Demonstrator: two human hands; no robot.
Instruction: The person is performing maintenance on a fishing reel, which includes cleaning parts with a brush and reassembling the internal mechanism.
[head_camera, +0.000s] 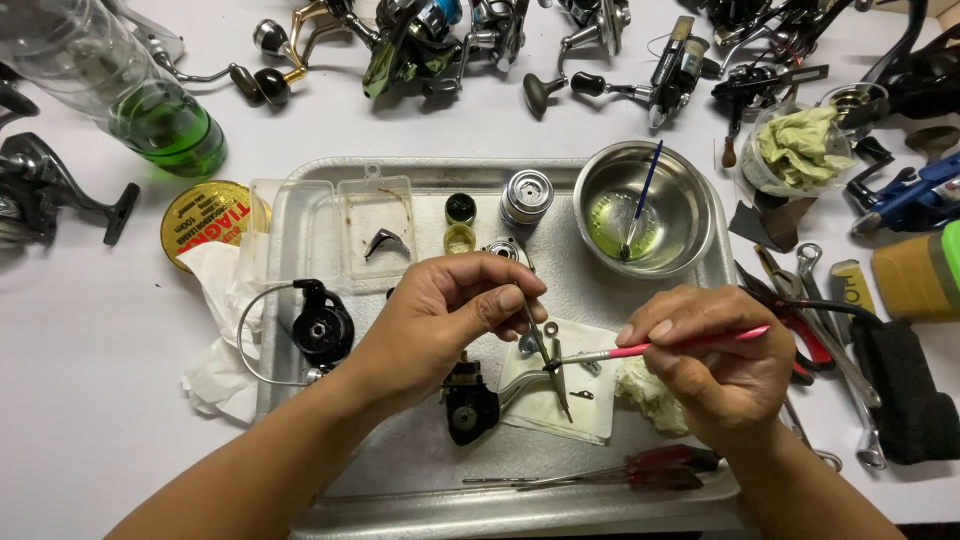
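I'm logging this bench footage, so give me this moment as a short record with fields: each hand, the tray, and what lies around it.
left hand: pinches a thin metal shaft, held upright over a white cloth
right hand: holds a pink-handled brush, its tip touching the shaft
tray: metal; holds a steel bowl with greenish liquid and a blue-handled brush, a silver spool, a black reel rotor, a clear plastic box
around tray: fishing reels along the top, a bottle with green liquid at upper left, wrenches at right

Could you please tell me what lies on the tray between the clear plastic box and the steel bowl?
In the head view, between the clear plastic box and the steel bowl, two small round caps and a silver spool stand on the metal tray.
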